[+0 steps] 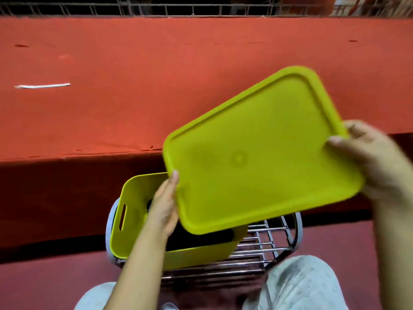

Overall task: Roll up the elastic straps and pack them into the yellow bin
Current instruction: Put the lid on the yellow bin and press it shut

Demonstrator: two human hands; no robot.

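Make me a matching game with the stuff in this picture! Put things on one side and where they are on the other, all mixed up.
Things:
1. yellow lid
2. yellow bin
3. white strip
4. wire rack

Places:
A. lying on the red cloth, far left
B. held up in the air by both hands
C. under the bin, by the person's knees
D. standing on the rack, open on top

Pairs: 1-B, 2-D, 3-A, 4-C

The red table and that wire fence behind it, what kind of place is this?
Probably a workshop or packing station: a long red-covered table, wire mesh fencing behind it, and a yellow bin on a metal rack.
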